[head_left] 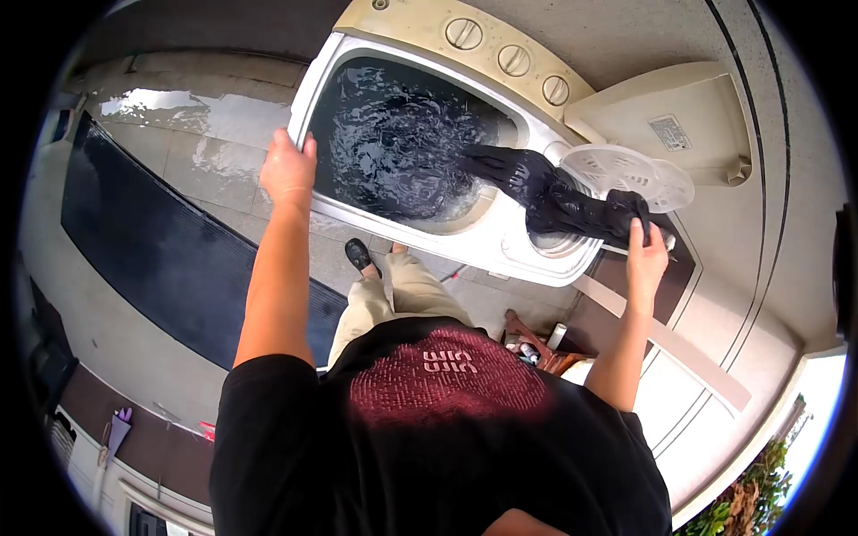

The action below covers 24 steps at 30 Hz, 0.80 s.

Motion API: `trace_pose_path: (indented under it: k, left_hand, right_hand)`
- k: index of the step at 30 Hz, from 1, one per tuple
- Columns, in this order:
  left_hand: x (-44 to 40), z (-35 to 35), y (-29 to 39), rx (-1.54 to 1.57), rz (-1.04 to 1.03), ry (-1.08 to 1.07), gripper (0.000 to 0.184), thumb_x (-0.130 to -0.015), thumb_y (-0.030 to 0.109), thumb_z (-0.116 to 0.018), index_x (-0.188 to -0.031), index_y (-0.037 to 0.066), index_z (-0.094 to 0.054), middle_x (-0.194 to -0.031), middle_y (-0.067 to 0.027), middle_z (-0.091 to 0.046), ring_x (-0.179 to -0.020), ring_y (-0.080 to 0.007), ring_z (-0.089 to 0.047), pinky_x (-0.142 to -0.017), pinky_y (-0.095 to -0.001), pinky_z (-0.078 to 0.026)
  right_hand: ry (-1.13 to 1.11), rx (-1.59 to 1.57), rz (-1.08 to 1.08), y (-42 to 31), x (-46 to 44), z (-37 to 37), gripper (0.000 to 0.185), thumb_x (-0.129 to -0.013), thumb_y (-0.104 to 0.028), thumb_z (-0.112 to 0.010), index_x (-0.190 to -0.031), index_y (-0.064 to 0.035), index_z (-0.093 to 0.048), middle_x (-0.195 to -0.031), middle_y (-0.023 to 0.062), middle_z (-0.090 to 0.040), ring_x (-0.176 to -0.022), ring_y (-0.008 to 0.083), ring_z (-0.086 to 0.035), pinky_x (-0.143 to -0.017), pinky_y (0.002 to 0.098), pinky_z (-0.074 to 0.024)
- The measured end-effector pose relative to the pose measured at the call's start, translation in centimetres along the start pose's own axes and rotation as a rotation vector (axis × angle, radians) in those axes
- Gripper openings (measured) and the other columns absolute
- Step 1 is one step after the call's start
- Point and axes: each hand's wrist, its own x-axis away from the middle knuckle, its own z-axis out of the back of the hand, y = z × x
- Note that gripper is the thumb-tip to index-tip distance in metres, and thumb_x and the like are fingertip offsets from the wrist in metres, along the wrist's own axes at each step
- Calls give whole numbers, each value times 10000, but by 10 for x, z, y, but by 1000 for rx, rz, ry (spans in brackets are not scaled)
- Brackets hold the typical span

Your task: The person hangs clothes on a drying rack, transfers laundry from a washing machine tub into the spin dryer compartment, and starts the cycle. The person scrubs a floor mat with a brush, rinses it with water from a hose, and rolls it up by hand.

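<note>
A twin-tub washing machine (541, 266) stands in front of me, its wash tub full of dark, rippling water (393, 143). My left hand (290, 168) is closed over the machine's left rim. With its fingers pinched, my right hand (647, 261) holds the end of a wet black garment (559, 204). The garment stretches from the wash water across the divider and over the round spin tub (559, 243), hiding most of that opening. Its other end goes under the water, so I cannot tell its exact kind.
A translucent perforated spin cover (617, 174) leans beside the spin tub, near a raised beige lid (670, 125). Three knobs (514, 61) line the control panel. Wet tiles (201, 143) and a dark mat (170, 241) lie to the left; bottles (556, 337) stand below right.
</note>
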Motion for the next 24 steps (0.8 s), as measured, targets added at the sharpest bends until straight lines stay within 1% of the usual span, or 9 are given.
trace_pose_path:
  k: [1,4,7,8,9,14,16,20,24]
  left_hand:
    - [-1,1,1,7,-6,12,387,-807,439,-648,-980,114,-529,-872,-131,-656,-774,-363,-649,-664,-471,-513]
    - [-2,1,3,-29,26,-19,391,-803,442,-651,-971,109,-534,-866,-131,-655,-772,-363,-649,-665,-469,-512]
    - [-2,-2,2,1,1,23,391,-797,445,-653,-960,107,-541,-859,-130,-655,-768,-362,-648,-662,-466,-512]
    - [-1,-3,-2,14,-16,57,390,-794,444,-654,-956,106,-544,-855,-130,-655,-768,-362,-648,-660,-465,-511]
    - [-1,-3,-2,6,-12,59,390,-794,444,-654,-956,106,-544,-855,-130,-655,-768,-362,-648,-660,-465,-511]
    - [-2,-1,1,12,-5,49,380,-793,437,-654,-951,108,-547,-839,-129,-654,-735,-359,-649,-637,-464,-511]
    - [-3,-1,0,10,-5,50,383,-795,445,-652,-948,111,-544,-840,-128,-654,-717,-361,-649,-629,-463,-512]
    - [-3,-6,-2,10,-4,38,387,-803,452,-645,-953,111,-541,-850,-126,-657,-717,-363,-650,-630,-467,-513]
    - [-2,-5,-2,1,-6,37,389,-809,449,-639,-967,108,-537,-875,-125,-662,-728,-361,-651,-635,-471,-512]
  right_hand:
    - [24,340,214,11,5,-36,362,-856,-271,-638,-1125,-29,-612,-1030,169,-650,-886,272,-652,-799,359,-502]
    - [-68,-98,412,-47,11,-105,297,-830,-214,-666,-1076,-49,-642,-1070,143,-644,-945,299,-630,-821,377,-498]
    - [-230,-10,779,-107,-5,-174,294,-799,-246,-692,-1031,-66,-668,-1054,121,-654,-978,293,-614,-856,391,-487]
    - [-219,278,882,-118,-26,-236,361,-787,-303,-704,-1050,-59,-666,-1092,120,-650,-1022,289,-607,-871,416,-479]
    - [-477,549,757,-139,-36,-248,422,-782,-338,-707,-1103,-69,-660,-1174,118,-632,-1065,267,-610,-867,413,-479]
    - [-852,979,535,-132,-14,-323,347,-829,-207,-649,-1163,-113,-657,-1218,73,-628,-1094,233,-616,-825,421,-482]
    - [-815,941,637,-143,6,-301,287,-795,-126,-636,-1076,-94,-686,-1078,63,-687,-1014,232,-655,-793,365,-513]
    - [-705,410,672,-149,12,-191,346,-709,-193,-661,-1032,-72,-692,-926,151,-687,-874,298,-668,-771,390,-520]
    - [-705,-25,316,-124,0,-75,280,-724,-148,-582,-958,-39,-689,-787,96,-674,-723,188,-640,-702,321,-500]
